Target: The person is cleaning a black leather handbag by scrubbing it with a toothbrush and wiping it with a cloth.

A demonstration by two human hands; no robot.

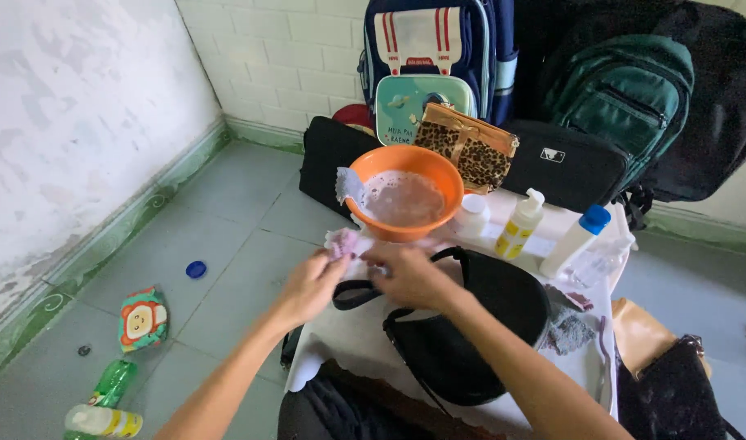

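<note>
A black handbag [470, 326] lies on a small table covered with a white cloth [348, 334]. My left hand [312, 285] grips a crumpled pinkish-white cloth [344, 242] just below an orange basin [405, 195] of cloudy, foamy water. My right hand [409, 277] rests next to it, pinching the black strap [356, 293] of the handbag near the cloth. Another bit of white cloth [347, 186] hangs over the basin's left rim.
Behind the basin stand a white jar [473, 214], a pump bottle with a yellow label [521, 223] and a blue-capped bottle [578, 239]. Backpacks and bags [625, 98] lean on the back wall. On the tiled floor at left lie a blue cap [196, 269], a toy pouch [142, 318] and bottles [104, 407].
</note>
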